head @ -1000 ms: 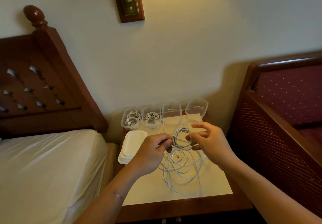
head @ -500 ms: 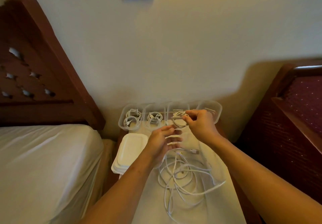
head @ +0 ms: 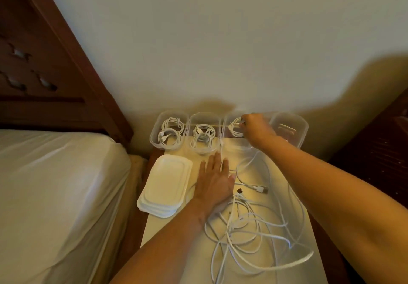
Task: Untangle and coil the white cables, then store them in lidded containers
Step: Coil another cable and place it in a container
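Now right hand [head: 256, 129] on coiled cable [head: 233, 127]

A plain cream wall [head: 198, 40] fills the back, lit warm yellow and shadowed low at the right. A dark carved wooden headboard [head: 44, 74] rises at left above a white-sheeted bed [head: 55, 184]. A pale-topped surface [head: 159, 224] stands beside it, with dark wooden furniture [head: 375, 140] to the right.
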